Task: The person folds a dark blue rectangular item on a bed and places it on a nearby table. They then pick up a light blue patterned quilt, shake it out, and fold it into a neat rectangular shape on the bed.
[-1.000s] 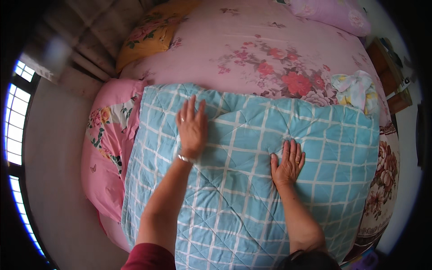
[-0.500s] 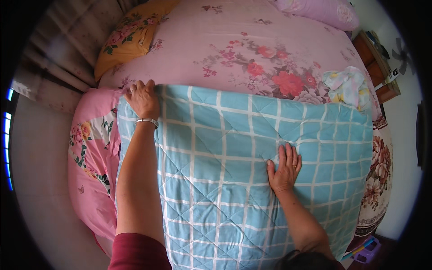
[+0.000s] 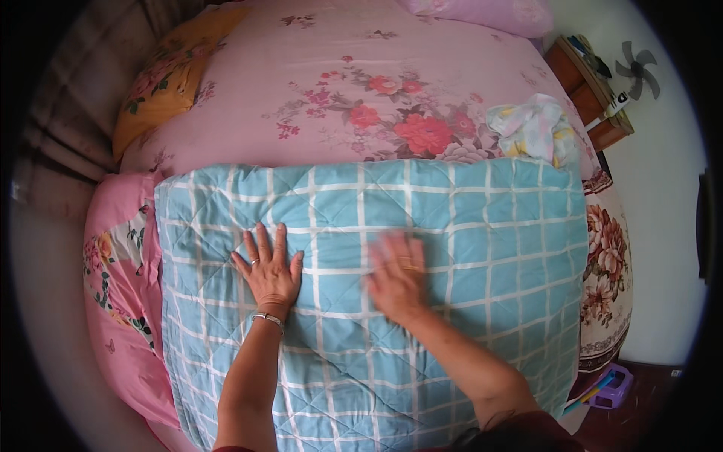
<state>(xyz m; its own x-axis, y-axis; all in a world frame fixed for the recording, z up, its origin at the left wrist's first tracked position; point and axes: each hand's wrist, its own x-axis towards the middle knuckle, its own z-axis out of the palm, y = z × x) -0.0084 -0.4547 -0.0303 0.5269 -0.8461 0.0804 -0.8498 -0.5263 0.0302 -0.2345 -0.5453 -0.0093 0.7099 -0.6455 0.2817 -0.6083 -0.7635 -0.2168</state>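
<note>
A light blue quilt [image 3: 346, 331] with a white grid pattern lies spread over the near part of the bed. On its left half my left hand [image 3: 271, 273] rests flat, fingers spread, a ring on one finger and a bracelet at the wrist. My right hand [image 3: 398, 275] is to the right of it, over the quilt's middle. Motion blurs its fingers, though they look stretched out, with nothing held. The quilt's far edge runs across the pink floral bedsheet [image 3: 316, 124].
A pink floral pillow [image 3: 113, 301] borders the quilt's left side; a yellow one [image 3: 177, 83] lies farther off. A crumpled pale cloth [image 3: 533, 128] sits by the far right corner. Beyond are a wooden cabinet [image 3: 576, 83], a fan [image 3: 637, 71] and a purple stool [image 3: 614, 388].
My left hand has let go of the quilt's far left edge and come down flat nearer me. My right hand has moved left across the quilt. The view has shifted rightward.
</note>
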